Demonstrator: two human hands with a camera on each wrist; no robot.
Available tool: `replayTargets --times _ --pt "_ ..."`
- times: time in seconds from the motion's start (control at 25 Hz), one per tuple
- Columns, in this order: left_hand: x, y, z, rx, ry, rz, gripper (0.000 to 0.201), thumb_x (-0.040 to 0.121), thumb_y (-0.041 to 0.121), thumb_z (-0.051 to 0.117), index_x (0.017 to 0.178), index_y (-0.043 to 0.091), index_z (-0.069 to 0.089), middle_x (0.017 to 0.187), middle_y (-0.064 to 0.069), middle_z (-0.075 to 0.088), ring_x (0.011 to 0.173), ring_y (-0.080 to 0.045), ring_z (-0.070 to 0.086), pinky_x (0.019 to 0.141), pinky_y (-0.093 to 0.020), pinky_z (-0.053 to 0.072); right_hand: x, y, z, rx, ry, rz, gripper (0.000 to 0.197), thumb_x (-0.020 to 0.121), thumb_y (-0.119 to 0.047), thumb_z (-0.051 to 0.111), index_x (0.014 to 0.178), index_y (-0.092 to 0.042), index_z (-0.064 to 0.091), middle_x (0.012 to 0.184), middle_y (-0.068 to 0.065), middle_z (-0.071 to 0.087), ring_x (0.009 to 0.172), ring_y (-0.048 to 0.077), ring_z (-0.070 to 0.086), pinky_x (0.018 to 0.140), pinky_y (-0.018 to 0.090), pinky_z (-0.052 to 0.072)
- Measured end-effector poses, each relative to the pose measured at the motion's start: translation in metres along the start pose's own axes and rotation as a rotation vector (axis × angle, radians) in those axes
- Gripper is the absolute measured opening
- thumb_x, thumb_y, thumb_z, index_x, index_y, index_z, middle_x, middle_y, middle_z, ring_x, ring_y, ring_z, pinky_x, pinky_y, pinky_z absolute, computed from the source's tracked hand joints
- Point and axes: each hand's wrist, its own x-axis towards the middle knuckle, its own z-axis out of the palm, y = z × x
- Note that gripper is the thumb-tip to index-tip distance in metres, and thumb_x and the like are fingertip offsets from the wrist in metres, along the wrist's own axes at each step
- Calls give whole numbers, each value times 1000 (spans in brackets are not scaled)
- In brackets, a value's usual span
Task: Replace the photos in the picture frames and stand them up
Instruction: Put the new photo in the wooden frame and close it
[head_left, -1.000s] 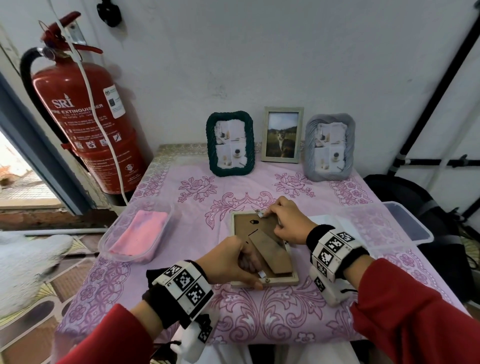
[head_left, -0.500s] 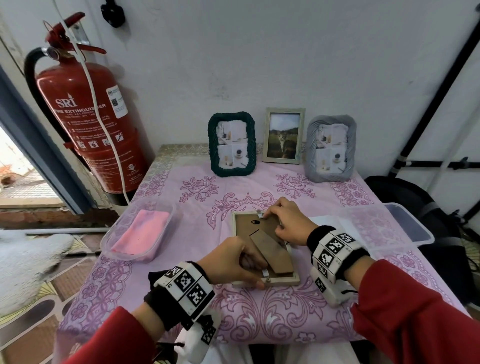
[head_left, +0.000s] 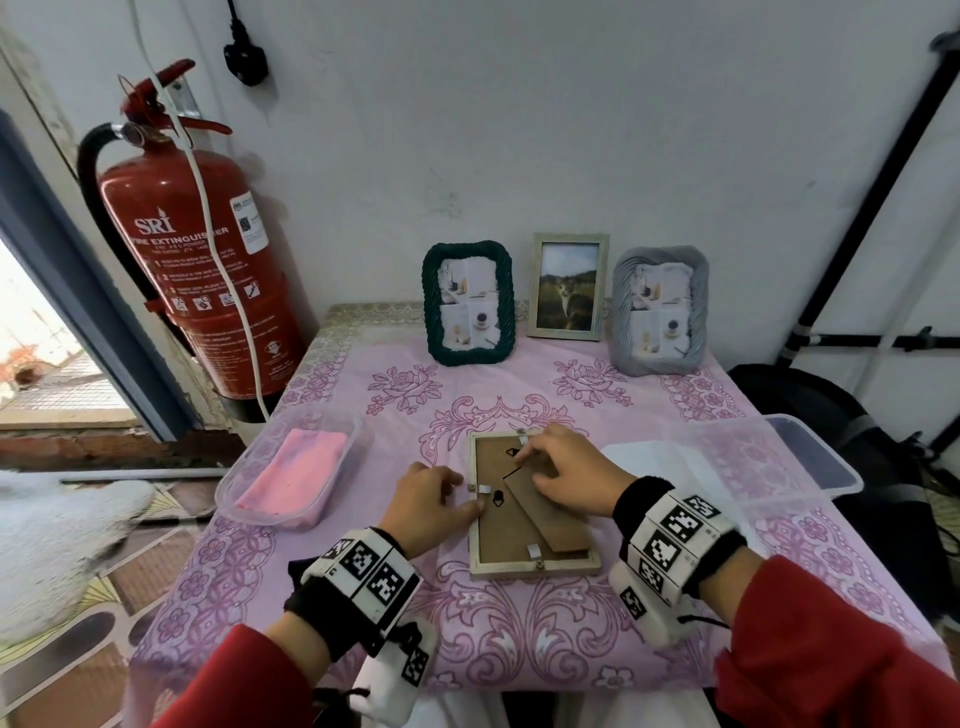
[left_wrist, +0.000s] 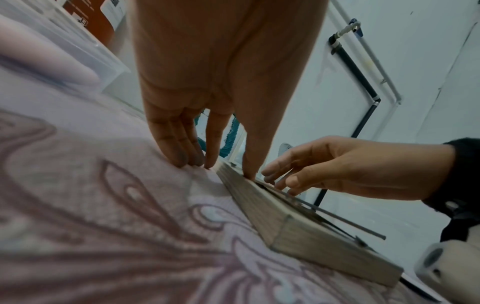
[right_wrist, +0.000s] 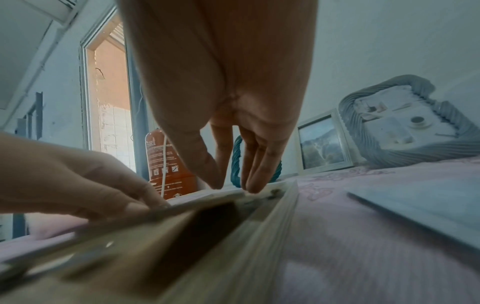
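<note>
- My left hand (head_left: 434, 501) presses the side clip of the face-down frame (head_left: 530, 564) with straight fingers.
- My right hand (head_left: 563, 470) works the top clip; whether it pinches, I cannot tell.
- I should turn each clip gently while pressing the backing flat.

1. Table (head_left: 519, 670) covered with pink flowered cloth.
2. Along far edge, standing: green rope frame (head_left: 468, 304), wooden frame with cat photo (head_left: 568, 287), grey rope frame (head_left: 660, 310).
3. Near middle, lying face down: wooden frame (head_left: 531, 513).
4. At left edge: clear tub (head_left: 291, 473) with pink cloth.
5. At right edge: clear tub (head_left: 810, 457).
</note>
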Motion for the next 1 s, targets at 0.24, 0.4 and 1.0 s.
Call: replayTargets --times 0.24,0.4,1.0 --pt "-6 11 10 -446 65 -50 23 81 7 67 99 3 55 91 -14 59 89 -26 56 84 -39 51 -9 -3 5 37 32 -57 32 89 -7 50 118 -12 61 120 8 53 109 16 46 83 11 31" --pt "-12 23 7 -890 52 -35 32 82 -1 65 110 1 50 91 -10 58 75 -16 60 65 -23 56 -12 -7 -4 144 100 -63 30 93 -12 52 121 -16 61 121 7 56 106 11 51 84 6 36" --pt "-22 76 -35 -875 162 445 54 72 1 77 119 23 61 109 -1 66 78 -9 65 69 -23 56 -23 -47 -59 879 583 -164 20 86 -22 66 99 -11 56 92 -6 64 80 4 68 62 16 54"
